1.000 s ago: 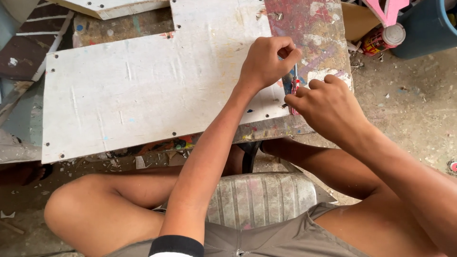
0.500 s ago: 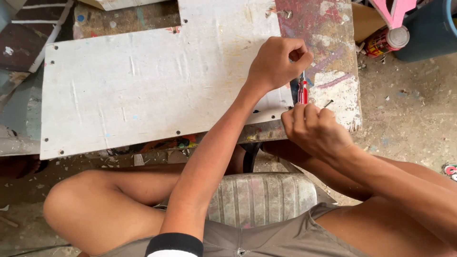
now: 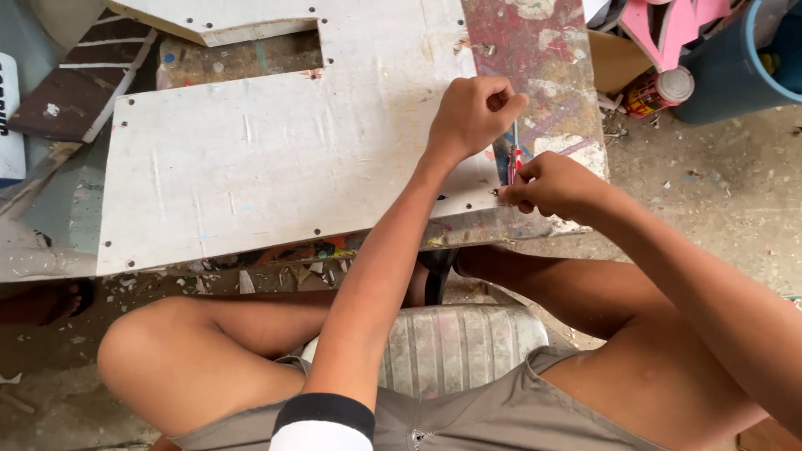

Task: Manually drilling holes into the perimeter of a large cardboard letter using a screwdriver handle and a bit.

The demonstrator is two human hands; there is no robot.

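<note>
Head view: person sits on a worn stool [image 3: 455,347], knees apart, leaning over a low, paint-splattered workbench [image 3: 551,58]. On it lies a big white board [image 3: 251,167], flat, w/ small dark screws along its edges.

Left hand [image 3: 474,113] is curled into a closed fist at the board's right edge, wrapped round the top of a red-handled screwdriver [image 3: 513,163]. The tool stands roughly upright, tip down near the board's lower right corner.

Right hand [image 3: 555,185] sits just below and beside the left, fingers bunched shut, pinching at the screwdriver's lower end right at the board corner. Something small & dark shows at the fingertips; can't tell what it is.

Beyond the bench, top right: a small can w/ white lid [image 3: 660,90] on the dusty floor, next to a dark blue bucket [image 3: 735,75] and a pink frame piece [image 3: 668,29].
</note>
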